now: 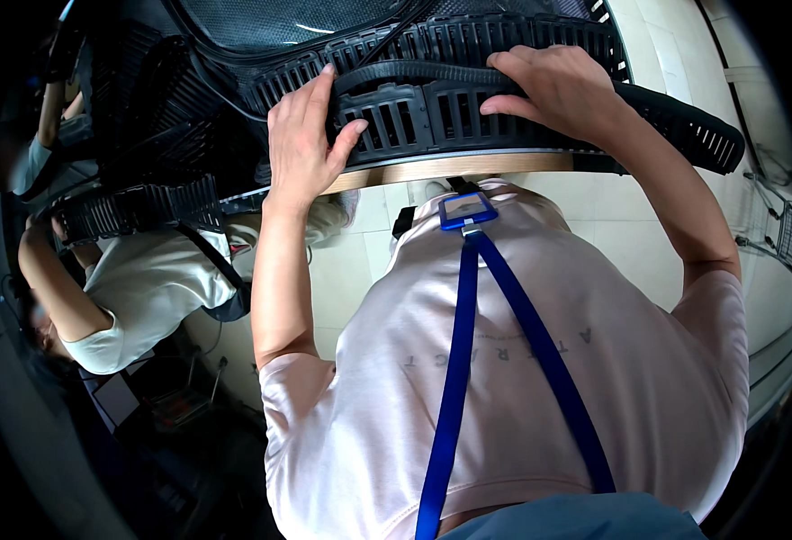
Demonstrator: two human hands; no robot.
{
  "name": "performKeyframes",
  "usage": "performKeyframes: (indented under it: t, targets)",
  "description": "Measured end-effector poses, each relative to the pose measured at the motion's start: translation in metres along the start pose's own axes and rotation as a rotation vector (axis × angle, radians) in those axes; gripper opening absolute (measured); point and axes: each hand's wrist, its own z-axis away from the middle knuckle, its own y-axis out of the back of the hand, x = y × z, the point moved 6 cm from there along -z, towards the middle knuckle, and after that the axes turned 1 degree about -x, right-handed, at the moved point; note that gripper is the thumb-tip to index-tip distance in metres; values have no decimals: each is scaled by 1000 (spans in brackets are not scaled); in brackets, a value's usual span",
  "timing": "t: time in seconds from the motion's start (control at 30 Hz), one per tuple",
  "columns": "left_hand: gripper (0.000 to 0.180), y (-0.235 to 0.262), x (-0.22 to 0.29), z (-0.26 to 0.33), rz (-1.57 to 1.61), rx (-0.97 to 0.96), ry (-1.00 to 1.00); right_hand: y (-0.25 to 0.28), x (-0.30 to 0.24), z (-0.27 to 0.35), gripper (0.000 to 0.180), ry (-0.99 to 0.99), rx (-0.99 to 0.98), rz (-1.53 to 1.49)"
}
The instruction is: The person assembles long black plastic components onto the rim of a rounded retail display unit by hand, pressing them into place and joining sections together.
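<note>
A black slotted plastic piece (387,123) lies along the near edge of the work table in front of me. A curved, ribbed black strip (414,70) runs along its top between my hands. My left hand (301,148) rests at the strip's left end, with its fingers stretched out and the thumb spread over the slotted piece. With thumb and fingers, my right hand (562,90) grips the strip's right part; the palm side is hidden. Past my right wrist, a long slotted black end (693,130) sticks out beyond the table edge.
Behind lie more slotted black pieces (504,34), black cables (189,63) and a dark mesh surface (288,22). At left, a co-worker (144,279) in a light shirt handles another slotted black piece (144,209). A wire cart (778,220) stands on the tiled floor at right.
</note>
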Motion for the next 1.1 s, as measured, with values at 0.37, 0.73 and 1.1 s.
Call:
performKeyframes:
  t: [0.37, 0.73, 1.1]
  targets:
    - [68, 0, -7, -10, 74, -50, -71, -4, 8, -10, 48, -112, -146, -151]
    - [104, -10, 26, -21, -91, -85, -121, 5, 11, -18, 47, -141, -315, -196]
    - [111, -10, 19, -25, -80, -52, -132, 12, -13, -45, 35, -38, 125, -445]
